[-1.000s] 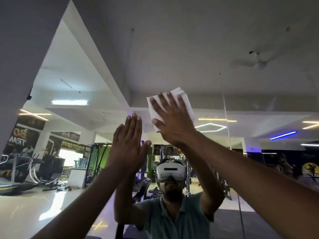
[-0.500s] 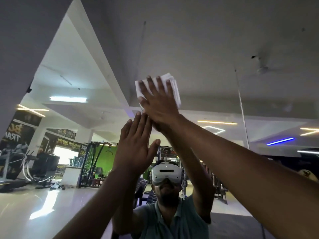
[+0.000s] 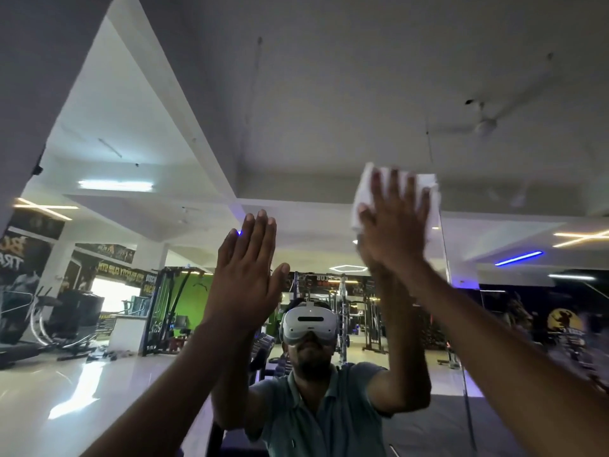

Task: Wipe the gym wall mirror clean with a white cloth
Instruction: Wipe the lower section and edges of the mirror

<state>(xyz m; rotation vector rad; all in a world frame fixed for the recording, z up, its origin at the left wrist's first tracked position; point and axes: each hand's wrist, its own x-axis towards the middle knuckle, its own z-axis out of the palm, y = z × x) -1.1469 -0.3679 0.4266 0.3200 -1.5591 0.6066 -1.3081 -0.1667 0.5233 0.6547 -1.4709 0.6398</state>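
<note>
The wall mirror [image 3: 138, 374] fills the view and reflects the gym hall and a person in a white headset. My right hand [image 3: 392, 225] is raised high at the right of centre. Its straight, spread fingers press a folded white cloth [image 3: 430, 184] flat against the glass. The cloth shows above and on both sides of the fingers. My left hand [image 3: 245, 275] lies flat on the mirror lower and to the left, fingers together and thumb out, holding nothing.
A vertical seam [image 3: 443, 245] between mirror panels runs down just right of the cloth. The reflection shows weight machines [image 3: 171, 308], a treadmill [image 3: 19, 324] at the left, ceiling lights and a ceiling fan [image 3: 484, 125].
My right hand has slid the cloth from upper centre to the right and a little lower along the glass. My left hand has stayed flat on the mirror in about the same spot.
</note>
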